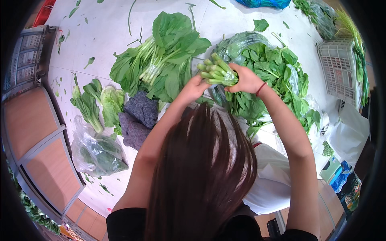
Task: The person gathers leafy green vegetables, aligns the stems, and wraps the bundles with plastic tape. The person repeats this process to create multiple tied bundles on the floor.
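My right hand (248,79) is closed around a bunch of leafy greens (219,71), near a band of clear tape around its stems. The pale cut stem ends point up and left, and the leaves hang down beneath my wrist. At those stem ends is my left hand (193,90), its thumb and a finger close to the lower stems; whether it grips them cannot be told. Taped bunches of greens (150,72) lie piled to the left. On the right, loose leafy greens (271,66) spill from a clear plastic bag (232,48).
Dark grey cloth (140,111) lies beside a lettuce (111,102) and bok choy (90,111). Below them sits a clear bag of greens (101,153). A white plastic crate (337,69) stands right, a wood-panelled partition (33,120) left. Leaf scraps dot the white surface (99,36).
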`<state>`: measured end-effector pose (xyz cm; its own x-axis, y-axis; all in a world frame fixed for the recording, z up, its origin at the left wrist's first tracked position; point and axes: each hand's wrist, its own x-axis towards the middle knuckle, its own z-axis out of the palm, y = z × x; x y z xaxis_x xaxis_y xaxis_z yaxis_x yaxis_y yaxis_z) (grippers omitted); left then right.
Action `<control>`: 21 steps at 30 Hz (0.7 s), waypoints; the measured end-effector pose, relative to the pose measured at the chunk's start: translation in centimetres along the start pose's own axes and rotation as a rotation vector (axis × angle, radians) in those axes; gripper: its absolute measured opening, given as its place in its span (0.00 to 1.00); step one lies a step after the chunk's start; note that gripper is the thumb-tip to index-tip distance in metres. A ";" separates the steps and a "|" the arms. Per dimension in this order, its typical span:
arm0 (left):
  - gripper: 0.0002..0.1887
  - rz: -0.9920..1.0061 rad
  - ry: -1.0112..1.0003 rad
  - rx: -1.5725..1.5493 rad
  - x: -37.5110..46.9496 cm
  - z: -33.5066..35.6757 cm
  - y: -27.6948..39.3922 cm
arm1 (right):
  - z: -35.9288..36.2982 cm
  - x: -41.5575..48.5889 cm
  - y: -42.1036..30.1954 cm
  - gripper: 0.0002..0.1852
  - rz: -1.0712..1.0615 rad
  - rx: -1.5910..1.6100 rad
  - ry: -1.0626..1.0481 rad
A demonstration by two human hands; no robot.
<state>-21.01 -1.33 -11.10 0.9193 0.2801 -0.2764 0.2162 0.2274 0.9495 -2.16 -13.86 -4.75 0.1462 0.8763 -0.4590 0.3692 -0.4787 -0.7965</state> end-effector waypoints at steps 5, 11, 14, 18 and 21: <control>0.15 -0.315 -0.150 -0.013 0.2 -1.8 -0.6 | 1.1 -0.9 -1.1 0.29 0.010 -0.102 0.101; 0.22 -0.581 -0.243 -0.801 0.8 -3.5 -0.1 | 3.0 -1.5 -1.7 0.29 -0.335 -0.475 0.117; 0.26 -0.519 -0.323 -0.707 2.2 -2.4 1.1 | 4.6 -1.7 -1.0 0.27 -0.407 -0.586 0.123; 0.22 -0.290 -0.372 -0.201 2.3 -2.8 3.0 | 5.6 -1.0 -0.6 0.26 -0.283 -0.645 0.073; 0.17 -0.198 -0.332 -0.164 2.3 -2.6 4.1 | 6.2 -0.4 -0.7 0.27 -0.224 -0.672 0.047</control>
<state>-18.86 2.65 -8.25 0.9272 -0.0932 -0.3627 0.3685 0.3993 0.8395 -8.20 -14.19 -6.47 0.0343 0.9586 -0.2828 0.8790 -0.1636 -0.4480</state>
